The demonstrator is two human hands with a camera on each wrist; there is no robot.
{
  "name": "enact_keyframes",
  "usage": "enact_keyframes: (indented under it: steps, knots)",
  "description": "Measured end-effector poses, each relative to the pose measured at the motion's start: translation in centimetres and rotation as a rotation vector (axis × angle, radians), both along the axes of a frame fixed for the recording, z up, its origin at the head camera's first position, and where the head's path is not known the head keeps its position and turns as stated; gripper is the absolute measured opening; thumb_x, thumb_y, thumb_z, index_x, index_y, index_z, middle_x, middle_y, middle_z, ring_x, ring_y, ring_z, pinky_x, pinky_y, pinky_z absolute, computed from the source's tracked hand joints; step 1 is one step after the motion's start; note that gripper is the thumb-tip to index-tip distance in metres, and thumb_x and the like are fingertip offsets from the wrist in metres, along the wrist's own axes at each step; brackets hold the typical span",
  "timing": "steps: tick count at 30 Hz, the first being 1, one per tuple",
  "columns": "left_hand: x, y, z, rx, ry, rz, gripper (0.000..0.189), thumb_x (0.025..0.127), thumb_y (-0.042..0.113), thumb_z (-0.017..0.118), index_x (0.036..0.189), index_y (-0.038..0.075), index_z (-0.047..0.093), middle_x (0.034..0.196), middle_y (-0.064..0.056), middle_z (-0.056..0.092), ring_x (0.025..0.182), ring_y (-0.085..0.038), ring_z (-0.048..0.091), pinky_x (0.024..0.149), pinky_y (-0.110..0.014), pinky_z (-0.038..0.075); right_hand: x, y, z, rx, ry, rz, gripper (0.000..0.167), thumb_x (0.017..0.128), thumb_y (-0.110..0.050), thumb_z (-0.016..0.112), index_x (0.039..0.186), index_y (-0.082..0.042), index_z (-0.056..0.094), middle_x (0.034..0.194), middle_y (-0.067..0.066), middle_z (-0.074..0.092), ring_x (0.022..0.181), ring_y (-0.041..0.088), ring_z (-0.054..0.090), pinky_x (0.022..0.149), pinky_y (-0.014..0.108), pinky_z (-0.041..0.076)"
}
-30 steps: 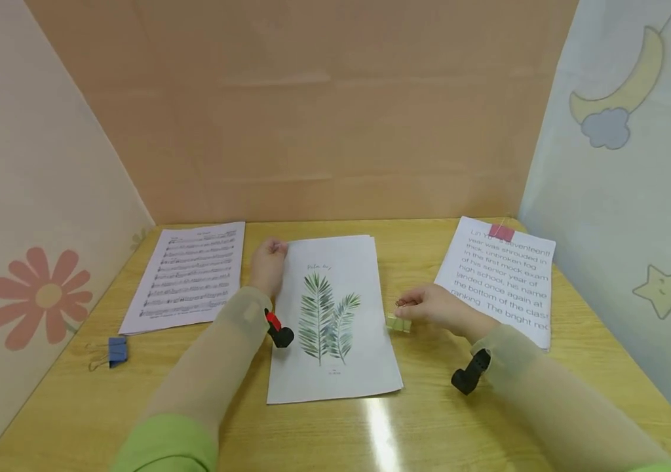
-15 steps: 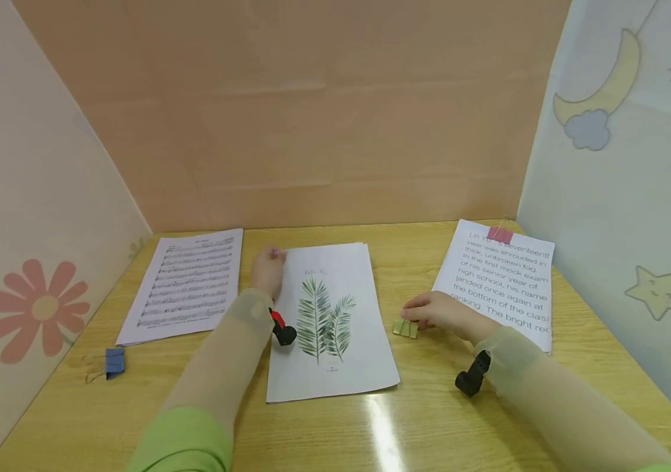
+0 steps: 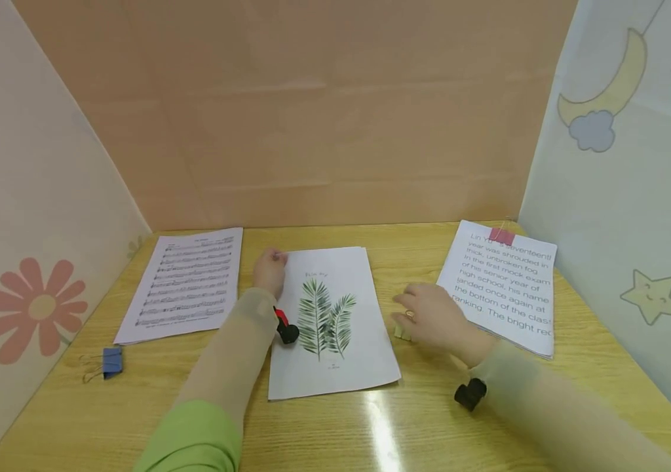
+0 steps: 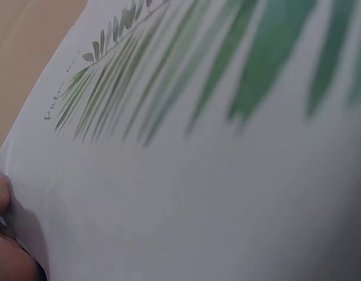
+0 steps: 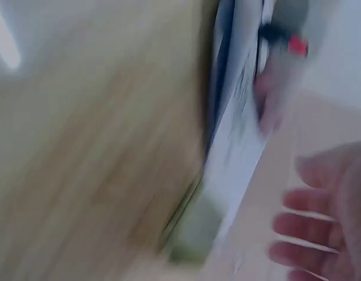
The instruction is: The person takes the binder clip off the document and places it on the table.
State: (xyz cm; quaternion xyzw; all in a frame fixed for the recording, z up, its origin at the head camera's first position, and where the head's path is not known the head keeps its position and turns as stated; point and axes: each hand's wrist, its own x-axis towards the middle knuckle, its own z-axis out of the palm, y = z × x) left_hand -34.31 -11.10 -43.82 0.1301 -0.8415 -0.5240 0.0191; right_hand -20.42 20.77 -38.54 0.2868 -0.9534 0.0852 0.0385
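My left hand (image 3: 269, 272) pinches the upper left corner of a stack of white paper (image 3: 365, 354) printed with green palm leaves. In the left wrist view, its fingertips (image 4: 0, 196) are at the sheet's edge. A yellow binder clip (image 3: 402, 332) is beside the stack's right edge, partly covered by my right hand (image 3: 436, 321). Spread fingers (image 5: 303, 228) show in the right wrist view, apart from the blurred clip (image 5: 198, 228). Whether the clip touches the paper I cannot tell.
Sheet music (image 3: 191, 288) lies at the left, with a blue binder clip (image 3: 113, 362) in front of it. At the right is a printed text stack (image 3: 500, 288) with a pink clip (image 3: 502, 236) on its top edge. Walls enclose the table's back and sides.
The right fingers, earlier pinching the yellow clip, have let go and spread above it. The clip has shifted slightly right of the paper's edge. My left hand keeps its hold on the corner.
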Motion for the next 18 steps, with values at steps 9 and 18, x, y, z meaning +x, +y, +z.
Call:
enact_keyframes:
  steps: [9,18]
  knots:
    - [0.4,0.2,0.8,-0.03,-0.002,-0.027,0.025,0.101,0.026,0.051,0.118,0.009,0.058,0.125,-0.009,0.058,0.116,-0.027,0.051,0.099,-0.045,0.041,6.7,-7.9,0.1,0.54,0.206,0.433,0.038,0.09,-0.035,0.061,0.124,-0.018,0.065,0.093,0.001,0.065,0.063,0.013,0.053,0.06,0.027,0.036]
    - [-0.2,-0.4,0.2,-0.013,-0.012,-0.036,0.045,0.105,0.03,0.039,0.143,0.006,0.039,0.138,-0.014,0.047,0.127,-0.03,0.044,0.107,-0.045,0.034,6.7,-9.6,-0.7,0.665,0.246,0.418,0.035,0.094,-0.028,0.056,0.126,-0.016,0.064,0.104,0.006,0.069,0.069,0.016,0.061,0.059,0.026,0.042]
